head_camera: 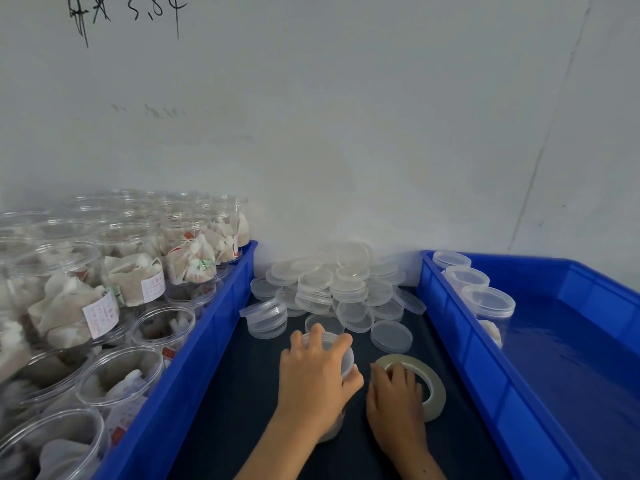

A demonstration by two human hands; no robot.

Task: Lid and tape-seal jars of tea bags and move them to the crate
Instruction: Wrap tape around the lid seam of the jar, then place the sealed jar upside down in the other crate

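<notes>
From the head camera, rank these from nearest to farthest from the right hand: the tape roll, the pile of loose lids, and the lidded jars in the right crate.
From the right hand:
1. Tape roll, under the fingers, on the dark mat.
2. Pile of loose lids, ahead by the wall, between the crates.
3. Lidded jars, far right, inside the right crate.

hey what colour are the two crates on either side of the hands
Both are bright blue: the left crate and the right crate, plain in the head view.

Open jars (121, 375) fill the left crate (194, 358); lidded jars (485, 299) stand in the right crate (460, 341). Between them, lids (332, 289) lie heaped behind the tape (429, 386).
</notes>
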